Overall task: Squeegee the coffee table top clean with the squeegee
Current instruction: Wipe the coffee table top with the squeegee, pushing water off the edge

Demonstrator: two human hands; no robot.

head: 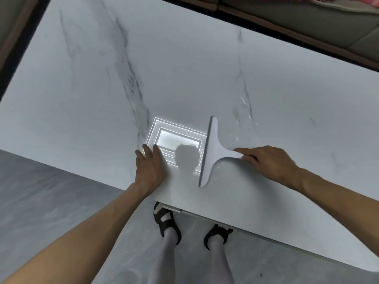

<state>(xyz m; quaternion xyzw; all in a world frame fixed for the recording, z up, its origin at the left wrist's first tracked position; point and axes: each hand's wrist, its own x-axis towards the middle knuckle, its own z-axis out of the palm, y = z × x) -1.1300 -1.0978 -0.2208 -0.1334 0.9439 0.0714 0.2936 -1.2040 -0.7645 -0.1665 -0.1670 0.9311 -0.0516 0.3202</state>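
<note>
Right grip (264, 160) closes around the white squeegee (211, 152) handle, blade on the marble counter (184, 68) near its front edge; left grip (150, 169) rests flat, empty. Uneven pressure could leave water streaks (244, 111).

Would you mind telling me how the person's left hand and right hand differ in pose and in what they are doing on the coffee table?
The left hand lies flat, palm down, fingers together, on the bare table top; the right hand is closed around the handle of the white squeegee, index finger stretched along it. The left hand holds nothing; the right holds the tool. The left sits nearer the table's front edge. Both are bare and rest low on the marble-patterned top.
</note>
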